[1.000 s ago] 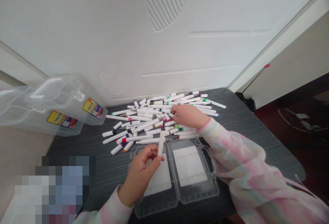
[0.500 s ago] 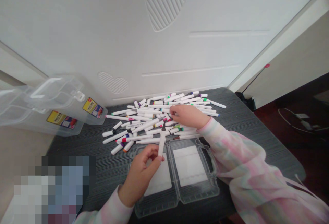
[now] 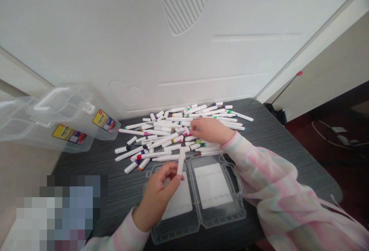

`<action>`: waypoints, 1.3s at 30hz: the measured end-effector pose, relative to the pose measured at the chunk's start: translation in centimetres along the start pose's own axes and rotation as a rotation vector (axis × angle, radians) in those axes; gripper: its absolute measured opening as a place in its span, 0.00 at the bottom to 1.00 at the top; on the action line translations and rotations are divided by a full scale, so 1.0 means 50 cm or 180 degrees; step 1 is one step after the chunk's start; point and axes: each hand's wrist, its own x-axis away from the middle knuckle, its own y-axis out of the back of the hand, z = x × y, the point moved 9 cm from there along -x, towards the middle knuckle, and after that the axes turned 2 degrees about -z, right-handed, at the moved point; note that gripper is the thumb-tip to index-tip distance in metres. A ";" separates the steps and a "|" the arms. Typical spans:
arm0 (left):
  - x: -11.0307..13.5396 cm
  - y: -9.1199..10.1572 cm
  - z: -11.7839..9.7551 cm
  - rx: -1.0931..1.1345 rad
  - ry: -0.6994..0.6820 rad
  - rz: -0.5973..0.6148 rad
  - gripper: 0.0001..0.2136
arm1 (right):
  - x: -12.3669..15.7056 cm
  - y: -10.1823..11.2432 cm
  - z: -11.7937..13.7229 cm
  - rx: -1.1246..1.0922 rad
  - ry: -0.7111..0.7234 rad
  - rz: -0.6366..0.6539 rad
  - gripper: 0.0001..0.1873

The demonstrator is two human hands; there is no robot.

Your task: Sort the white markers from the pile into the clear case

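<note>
My left hand point(image 3: 160, 195) pinches an uncapped white marker point(image 3: 181, 160), its dark tip pointing up and away from me. It hovers over the left half of an open clear plastic case point(image 3: 199, 215) with white panels inside. Across the table behind the case spreads a loose pile of white markers point(image 3: 157, 124) and caps with bands of many colours. My right hand point(image 3: 211, 130) is over the right part of that pile, thumb and fingertips brought together among the markers. What those fingertips hold, if anything, is hidden.
Two clear plastic cases with yellow labels, one nearer point(image 3: 69, 133) and one behind point(image 3: 104, 120), stand at the left. The dark wood-grain table point(image 3: 288, 155) backs onto a white panel point(image 3: 184, 62) with heart reliefs. Dark floor lies at the right.
Almost nothing differs. Both hands keep their places, and the left still holds the uncapped marker; the right fingertips have shifted very slightly over the pile.
</note>
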 end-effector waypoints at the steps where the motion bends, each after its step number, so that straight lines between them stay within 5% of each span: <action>1: 0.000 0.000 0.000 -0.0008 -0.0011 0.0009 0.08 | 0.000 -0.001 -0.001 -0.0005 -0.0010 -0.0002 0.14; 39: 0.000 -0.004 0.009 -0.0087 -0.0009 0.0091 0.08 | 0.000 -0.009 0.004 0.0166 0.0116 0.0240 0.18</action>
